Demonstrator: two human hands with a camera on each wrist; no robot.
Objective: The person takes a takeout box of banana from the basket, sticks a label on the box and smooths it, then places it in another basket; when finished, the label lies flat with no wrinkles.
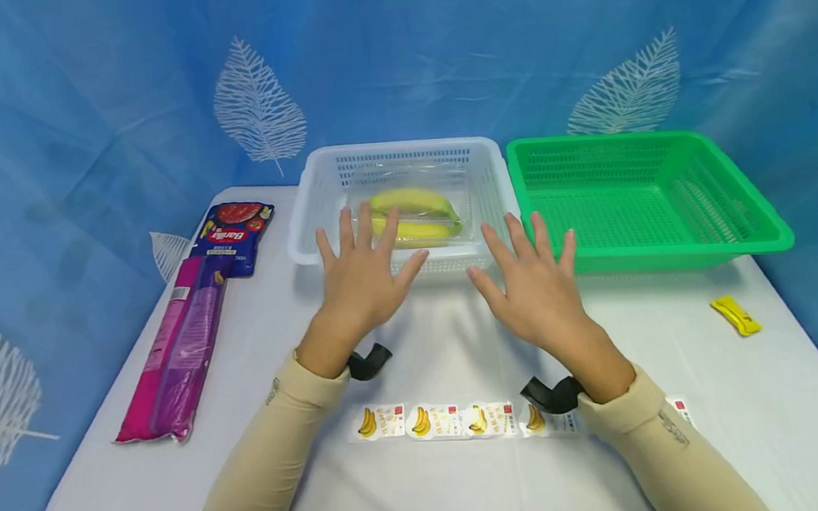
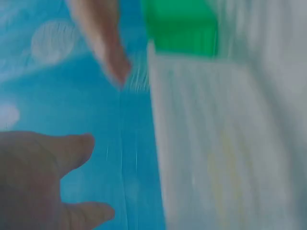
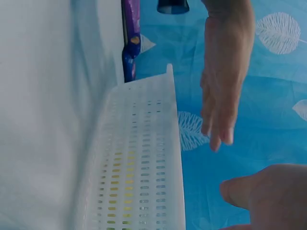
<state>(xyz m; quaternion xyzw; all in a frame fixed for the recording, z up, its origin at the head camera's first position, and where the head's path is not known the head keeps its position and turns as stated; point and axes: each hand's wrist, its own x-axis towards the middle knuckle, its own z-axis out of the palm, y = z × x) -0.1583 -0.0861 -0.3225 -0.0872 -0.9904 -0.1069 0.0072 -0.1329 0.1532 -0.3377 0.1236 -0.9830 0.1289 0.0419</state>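
Bananas (image 1: 421, 201) lie in clear pack (image 1: 403, 177) inside white basket (image 1: 312, 215). Your left hand (image 1: 363, 286) and right hand (image 1: 542, 300) hover near it, fingers (image 1: 346, 236) spread apart, empty. Steadiest handling, likely: grip opposite sides evenly.

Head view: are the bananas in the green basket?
No, the bananas lie with clear plastic packaging in the white basket, beside the green basket.
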